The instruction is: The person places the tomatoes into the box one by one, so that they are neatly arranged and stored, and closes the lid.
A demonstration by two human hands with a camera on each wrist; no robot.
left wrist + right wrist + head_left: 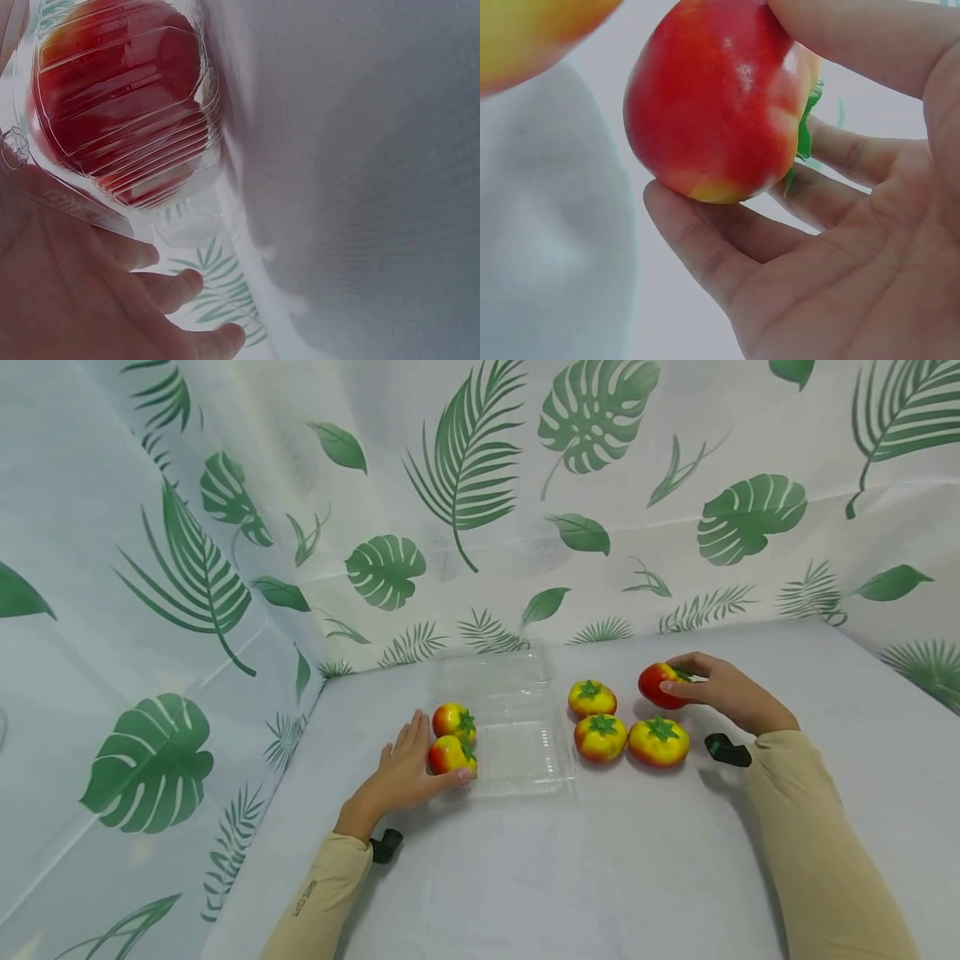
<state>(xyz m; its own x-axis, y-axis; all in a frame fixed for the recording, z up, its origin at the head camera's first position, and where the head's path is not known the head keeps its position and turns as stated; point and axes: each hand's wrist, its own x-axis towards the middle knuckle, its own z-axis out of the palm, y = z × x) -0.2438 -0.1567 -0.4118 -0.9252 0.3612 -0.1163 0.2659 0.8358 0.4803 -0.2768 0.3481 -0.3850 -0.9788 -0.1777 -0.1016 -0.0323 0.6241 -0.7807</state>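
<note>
My right hand [723,692] holds a red and yellow toy persimmon [656,685] between thumb and fingers, above the table at the right. In the right wrist view its green leafy cap [805,129] faces the palm. A clear plastic clamshell box [519,753] lies with its lid folded back, away from me. Two persimmons [448,754] sit along the box's left side, one behind the other. Beside that wall rests my left hand [405,775], its fingers extended and its thumb over the front left corner. The left wrist view shows red fruit [124,97] through the ribbed plastic.
Right of the box, three more persimmons stand close together on the white tablecloth [540,868]: one at the back [592,700], one in front of it [600,740] and one to the right [658,743]. A leaf-print curtain [480,527] hangs behind the table.
</note>
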